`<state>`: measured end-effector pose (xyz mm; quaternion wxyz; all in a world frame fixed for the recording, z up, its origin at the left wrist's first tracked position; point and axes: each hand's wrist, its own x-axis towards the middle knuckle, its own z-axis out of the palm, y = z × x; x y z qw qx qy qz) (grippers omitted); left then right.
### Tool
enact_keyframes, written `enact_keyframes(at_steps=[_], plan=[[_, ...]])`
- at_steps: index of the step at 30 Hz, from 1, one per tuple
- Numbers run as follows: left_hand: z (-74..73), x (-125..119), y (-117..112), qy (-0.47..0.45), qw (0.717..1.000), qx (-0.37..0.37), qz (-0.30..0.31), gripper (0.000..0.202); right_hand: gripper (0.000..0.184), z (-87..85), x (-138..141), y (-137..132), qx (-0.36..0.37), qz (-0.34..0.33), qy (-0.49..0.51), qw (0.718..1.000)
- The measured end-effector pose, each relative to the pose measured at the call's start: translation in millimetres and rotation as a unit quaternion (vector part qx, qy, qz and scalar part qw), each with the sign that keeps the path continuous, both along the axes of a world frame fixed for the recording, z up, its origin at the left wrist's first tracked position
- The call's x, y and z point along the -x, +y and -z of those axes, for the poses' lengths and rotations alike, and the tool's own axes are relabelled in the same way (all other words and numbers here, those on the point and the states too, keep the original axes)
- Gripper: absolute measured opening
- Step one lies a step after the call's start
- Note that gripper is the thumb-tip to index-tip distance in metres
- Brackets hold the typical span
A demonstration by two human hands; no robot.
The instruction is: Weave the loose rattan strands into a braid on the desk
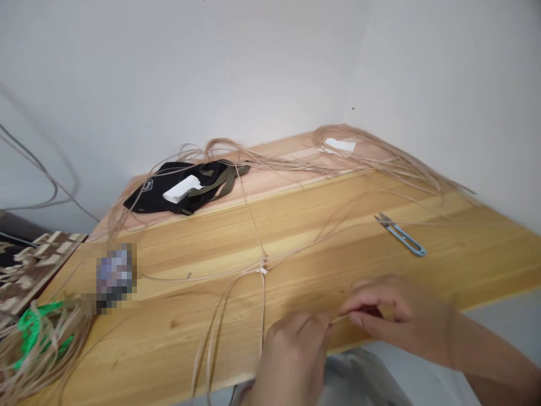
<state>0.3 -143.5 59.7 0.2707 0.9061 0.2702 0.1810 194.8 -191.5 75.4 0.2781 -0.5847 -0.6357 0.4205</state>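
We held a thin, pale cane strand [336,319] taut between the closed fingers of our left hand [293,358] and right hand [393,316], over the yellow wooden surface [380,265].

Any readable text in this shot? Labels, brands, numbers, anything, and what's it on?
Nothing is fully legible.
Badge on the black fabric bag: has lettering, too small to read.
Pixelated patch: blurred out, unreadable.
White paper on the bag: no text visible.
Blue-handled thread snips: no markings visible.
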Motion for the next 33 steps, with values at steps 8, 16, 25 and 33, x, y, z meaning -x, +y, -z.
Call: enact_keyframes(at_steps=[8, 16, 25, 33], plan=[[-9.1, 2.2, 0.7, -0.045, 0.998, 0.031, -0.007, 0.019, 0.016, 11.7, 20.2, -11.0, -0.054, 0.082, 0.117, 0.988], [-11.8, 7.1, 1.1, -0.064, 0.998, 0.009, -0.023, 0.015, 0.016, -4.2, 28.9, -9.4, -0.009, 0.105, 0.206, 0.973], [-14.0, 7.7, 0.2, -0.072, 0.997, -0.008, -0.028, 0.014, 0.016, -7.6, 30.7, -10.6, -0.045, 0.085, 0.262, 0.960], [-15.9, 5.9, 0.9, -0.086, 0.996, -0.013, -0.035, 0.012, 0.017, 4.7, 29.5, -14.4, -0.052, 0.095, 0.282, 0.953]])
